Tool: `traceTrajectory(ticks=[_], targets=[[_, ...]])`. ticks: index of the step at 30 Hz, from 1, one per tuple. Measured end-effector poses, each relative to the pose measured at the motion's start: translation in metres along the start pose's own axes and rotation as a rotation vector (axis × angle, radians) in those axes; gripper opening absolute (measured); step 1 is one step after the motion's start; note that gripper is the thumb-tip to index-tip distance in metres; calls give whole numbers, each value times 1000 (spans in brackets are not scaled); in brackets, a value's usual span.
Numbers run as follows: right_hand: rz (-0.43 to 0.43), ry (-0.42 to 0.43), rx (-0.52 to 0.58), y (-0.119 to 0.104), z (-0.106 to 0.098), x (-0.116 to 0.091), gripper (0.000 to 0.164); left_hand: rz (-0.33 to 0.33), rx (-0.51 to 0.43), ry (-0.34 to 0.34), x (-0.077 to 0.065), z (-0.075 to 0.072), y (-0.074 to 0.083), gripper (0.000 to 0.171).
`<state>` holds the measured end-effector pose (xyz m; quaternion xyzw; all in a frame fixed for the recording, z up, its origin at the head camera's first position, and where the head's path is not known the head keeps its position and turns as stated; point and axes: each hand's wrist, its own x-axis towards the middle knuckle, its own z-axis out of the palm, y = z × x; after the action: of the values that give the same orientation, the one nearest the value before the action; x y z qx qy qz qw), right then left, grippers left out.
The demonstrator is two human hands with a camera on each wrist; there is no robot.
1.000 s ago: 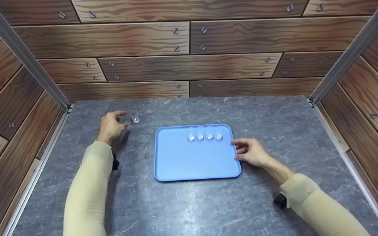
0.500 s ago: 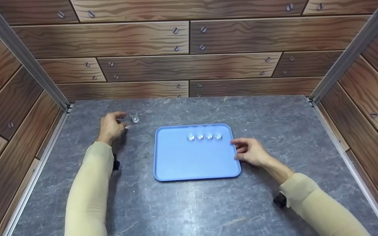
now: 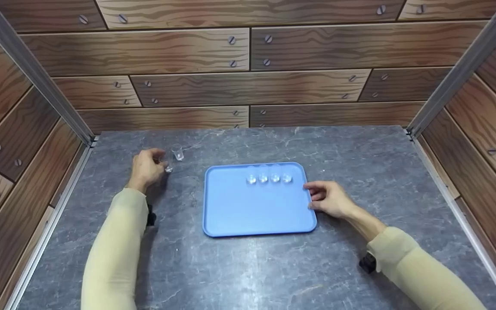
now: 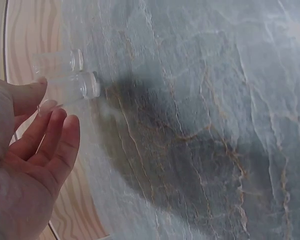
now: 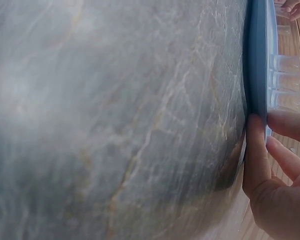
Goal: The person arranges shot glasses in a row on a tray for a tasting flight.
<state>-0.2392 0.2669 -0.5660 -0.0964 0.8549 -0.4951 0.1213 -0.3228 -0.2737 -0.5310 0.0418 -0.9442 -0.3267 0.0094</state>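
At the back left, my left hand pinches a small clear shot glass near its rim, between thumb and fingers. The left wrist view shows this glass upright, its thick base close over the tabletop. Just behind it stands a second clear shot glass, untouched. My right hand grips the right rim of a blue tray, with the thumb and fingers on either side of the edge in the right wrist view. Several matching shot glasses stand in a row along the tray's back right.
The tray lies flat on a grey marbled tabletop. Wood-patterned panels close off the back and both sides, with metal posts at the corners.
My left thumb and fingers have drawn closer together around the near shot glass, which now shows beside the fingertips. The right hand and the tray have stayed in place.
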Motion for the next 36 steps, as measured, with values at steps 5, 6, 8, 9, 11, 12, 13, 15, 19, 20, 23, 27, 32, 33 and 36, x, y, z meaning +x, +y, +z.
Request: traceTrajectory(ticks=[5,6,8,9,11,12,13,15,19,20,23,27,32,33,36], targets=[[8,5,-6,-1,1,0,58,24,-28,-8,-6,-2,4,43],[10,5,-10,-1,1,0,58,32,-38,-5,-8,-3,5,42],[12,5,-12,-1,1,0,58,50,-58,2,-12,-4,6,41],[12,4,-14,-1,0,-1,59,63,-65,7,-14,-4,7,41],[10,3,-17,0,0,-1,60,88,-80,17,-18,-3,9,40],[10,2,-18,0,-1,-1,60,101,-85,19,-20,-3,10,39],[10,2,-18,0,-1,-1,61,112,-89,19,-22,-2,11,39],[9,3,-20,0,-2,-1,61,120,-104,8,-26,1,14,39],[19,8,-21,-1,-1,-1,59,132,-131,-23,-33,9,21,40],[22,8,-25,-1,-1,0,59,133,-139,-29,-34,11,24,40],[31,11,-45,0,0,0,58,147,-150,-42,-37,18,32,40],[36,16,-55,1,-1,1,57,173,-167,-53,-38,31,43,39],[32,12,-38,0,-1,1,57,218,-177,-70,-38,48,57,39],[31,11,-34,0,-1,1,57,226,-180,-75,-38,52,61,39],[34,8,-18,0,-1,1,58,255,-187,-85,-40,61,72,38]])
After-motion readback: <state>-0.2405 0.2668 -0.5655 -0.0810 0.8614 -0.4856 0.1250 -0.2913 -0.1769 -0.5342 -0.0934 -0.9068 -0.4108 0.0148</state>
